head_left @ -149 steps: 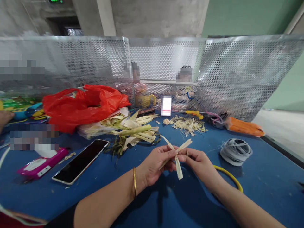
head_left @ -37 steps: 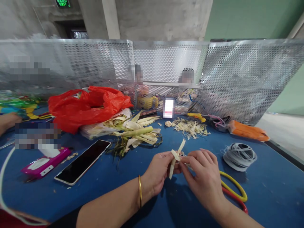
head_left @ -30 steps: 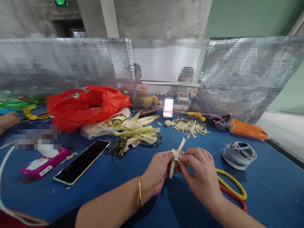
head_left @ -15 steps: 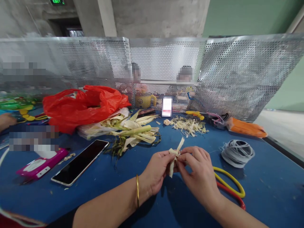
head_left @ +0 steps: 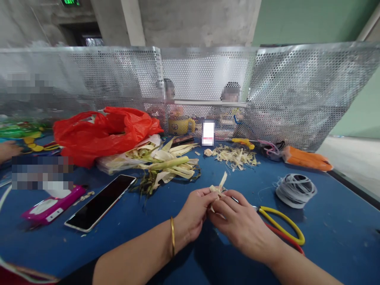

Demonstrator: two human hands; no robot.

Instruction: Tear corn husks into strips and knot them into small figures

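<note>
A pale strip of corn husk [head_left: 223, 180] sticks up from between my hands, low in the middle of the view. My left hand [head_left: 191, 211] pinches it between thumb and fingers, a gold bangle on its wrist. My right hand [head_left: 234, 221] is closed over the same husk from the other side, its fingertips bent in and partly hidden. Under and beside the right hand lie scissors with yellow and red handles [head_left: 301, 234], their blades mostly covered. Farther right sits a bundle of pale grey string [head_left: 297, 192], a loose strand trailing left.
Corn husks [head_left: 169, 164] lie beside a red plastic bag [head_left: 109, 134]. Husk shreds [head_left: 237, 157] are farther back, near an orange packet [head_left: 308, 158]. A phone [head_left: 101, 202] and a purple case [head_left: 53, 204] lie left. A perforated metal screen [head_left: 204, 75] stands behind. Another person's hand [head_left: 8, 151] shows far left.
My right hand has shifted left and closed in over the husk, covering more of it. More of the scissors now shows beside that hand. My left hand has barely moved.
</note>
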